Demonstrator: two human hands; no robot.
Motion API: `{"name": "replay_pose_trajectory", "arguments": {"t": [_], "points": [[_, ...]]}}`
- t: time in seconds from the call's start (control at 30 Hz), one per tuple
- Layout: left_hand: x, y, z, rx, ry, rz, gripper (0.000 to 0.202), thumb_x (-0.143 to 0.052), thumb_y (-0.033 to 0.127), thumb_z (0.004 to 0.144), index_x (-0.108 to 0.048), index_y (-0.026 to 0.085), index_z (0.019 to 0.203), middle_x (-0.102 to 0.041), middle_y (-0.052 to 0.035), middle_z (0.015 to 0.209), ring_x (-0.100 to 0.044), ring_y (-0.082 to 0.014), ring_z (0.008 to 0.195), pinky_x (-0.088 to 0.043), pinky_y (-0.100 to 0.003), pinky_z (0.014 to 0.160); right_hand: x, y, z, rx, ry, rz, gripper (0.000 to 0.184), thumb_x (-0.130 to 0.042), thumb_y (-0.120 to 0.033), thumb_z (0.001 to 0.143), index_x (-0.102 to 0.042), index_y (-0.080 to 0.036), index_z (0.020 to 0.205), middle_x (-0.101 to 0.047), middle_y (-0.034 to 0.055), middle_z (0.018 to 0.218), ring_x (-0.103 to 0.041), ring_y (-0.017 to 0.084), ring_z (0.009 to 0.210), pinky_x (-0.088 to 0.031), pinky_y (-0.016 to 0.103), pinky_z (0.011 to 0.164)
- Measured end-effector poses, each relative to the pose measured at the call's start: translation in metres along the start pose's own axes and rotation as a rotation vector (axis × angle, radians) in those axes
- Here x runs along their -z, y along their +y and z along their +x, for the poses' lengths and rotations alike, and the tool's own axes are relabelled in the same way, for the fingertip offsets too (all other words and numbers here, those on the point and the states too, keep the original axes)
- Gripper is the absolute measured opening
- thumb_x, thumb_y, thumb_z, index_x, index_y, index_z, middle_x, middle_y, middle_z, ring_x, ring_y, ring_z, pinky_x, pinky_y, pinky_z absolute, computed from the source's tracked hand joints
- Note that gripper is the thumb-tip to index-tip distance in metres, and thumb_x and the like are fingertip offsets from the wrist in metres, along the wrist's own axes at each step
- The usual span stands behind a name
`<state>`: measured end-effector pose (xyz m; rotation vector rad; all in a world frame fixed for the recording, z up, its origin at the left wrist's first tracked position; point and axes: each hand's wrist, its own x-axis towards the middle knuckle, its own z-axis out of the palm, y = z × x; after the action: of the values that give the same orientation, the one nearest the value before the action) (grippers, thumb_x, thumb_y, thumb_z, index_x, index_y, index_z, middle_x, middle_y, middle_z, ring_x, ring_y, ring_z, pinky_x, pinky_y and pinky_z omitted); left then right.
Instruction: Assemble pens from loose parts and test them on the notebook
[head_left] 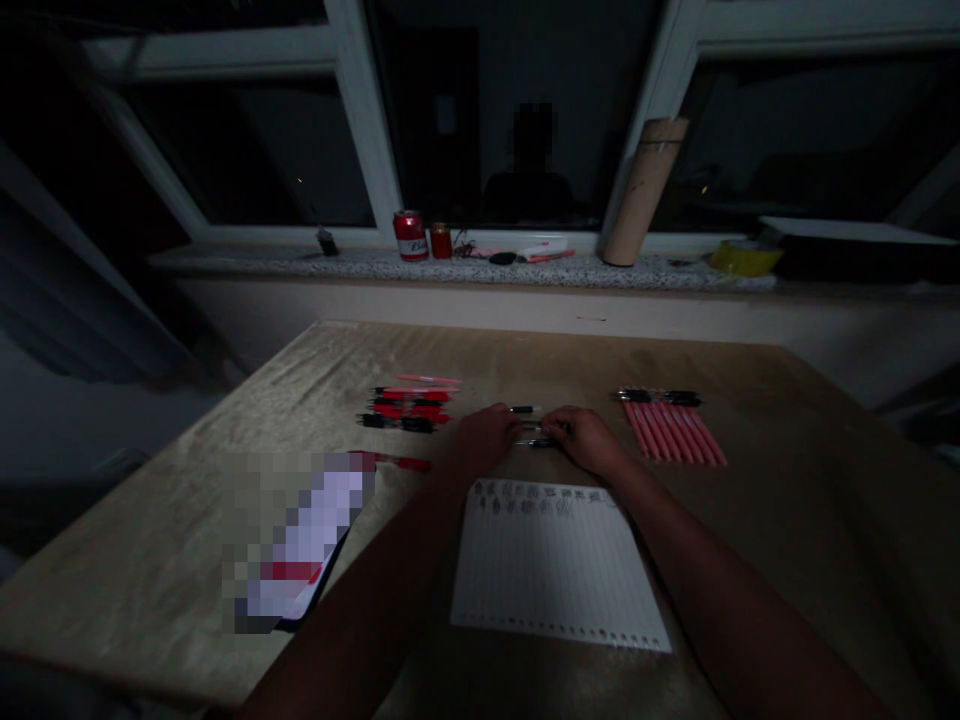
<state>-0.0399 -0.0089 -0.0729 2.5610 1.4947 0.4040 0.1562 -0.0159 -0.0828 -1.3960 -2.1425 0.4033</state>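
My left hand and my right hand rest close together on the wooden table, just beyond a white lined sheet with writing along its top. Both hands are curled around small pen parts lying between them; dim light hides which piece each one grips. A row of red and black pens lies to the left of my left hand. A row of pink pen barrels lies to the right of my right hand.
A single red pen lies near a blurred booklet at the front left. The windowsill behind holds a red can, a small jar, a cardboard tube and a yellow tape roll.
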Motion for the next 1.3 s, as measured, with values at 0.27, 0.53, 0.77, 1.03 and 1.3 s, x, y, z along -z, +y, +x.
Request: {"name": "replay_pose_trajectory", "arguments": {"t": [0.27, 0.53, 0.77, 1.03, 1.3], "points": [[-0.001, -0.001, 0.000, -0.011, 0.007, -0.002, 0.027, -0.042, 0.035, 0.089, -0.064, 0.020, 0.090, -0.061, -0.0028, 0.092, -0.058, -0.0152, 0.081, -0.043, -0.025, 0.071, 0.000, 0.000, 0.000, 0.002, -0.008, 0.001, 0.019, -0.051, -0.023, 0.082, -0.070, -0.019, 0.083, -0.070, 0.0060, 0.086, -0.062, 0.017, 0.078, -0.043, 0.026, 0.072], [-0.007, -0.004, 0.001, -0.075, 0.057, -0.062, 0.027, -0.040, 0.034, 0.090, -0.064, 0.020, 0.090, -0.059, -0.0020, 0.090, -0.057, -0.0138, 0.079, -0.042, -0.024, 0.071, -0.002, -0.002, -0.001, -0.030, 0.005, -0.021, 0.019, -0.054, -0.030, 0.081, -0.069, -0.019, 0.080, -0.069, 0.0054, 0.077, -0.061, 0.016, 0.068, -0.041, 0.024, 0.062], [-0.007, -0.005, 0.001, -0.121, 0.123, -0.196, 0.024, -0.042, 0.031, 0.089, -0.062, 0.018, 0.093, -0.059, -0.0027, 0.094, -0.057, -0.0129, 0.082, -0.043, -0.024, 0.075, 0.000, -0.008, -0.003, 0.009, 0.028, -0.013, 0.021, -0.052, -0.032, 0.084, -0.068, -0.019, 0.084, -0.067, 0.0056, 0.082, -0.060, 0.016, 0.075, -0.041, 0.024, 0.068], [-0.007, -0.007, 0.000, -0.211, 0.115, -0.248, 0.030, -0.039, 0.031, 0.091, -0.059, 0.020, 0.110, -0.059, -0.0040, 0.100, -0.056, -0.0143, 0.091, -0.043, -0.026, 0.082, -0.001, -0.012, -0.005, 0.089, 0.067, 0.071, 0.021, -0.050, -0.029, 0.086, -0.068, -0.022, 0.094, -0.066, 0.0049, 0.087, -0.059, 0.016, 0.080, -0.042, 0.025, 0.071], [-0.001, -0.009, -0.006, -0.155, 0.143, -0.237, 0.028, -0.039, 0.030, 0.090, -0.061, 0.019, 0.104, -0.057, -0.0045, 0.099, -0.056, -0.0140, 0.089, -0.044, -0.025, 0.081, -0.002, -0.017, -0.011, 0.107, 0.029, -0.007, 0.026, -0.059, -0.036, 0.080, -0.065, -0.019, 0.098, -0.063, 0.0054, 0.087, -0.058, 0.017, 0.080, -0.041, 0.027, 0.072]]}}
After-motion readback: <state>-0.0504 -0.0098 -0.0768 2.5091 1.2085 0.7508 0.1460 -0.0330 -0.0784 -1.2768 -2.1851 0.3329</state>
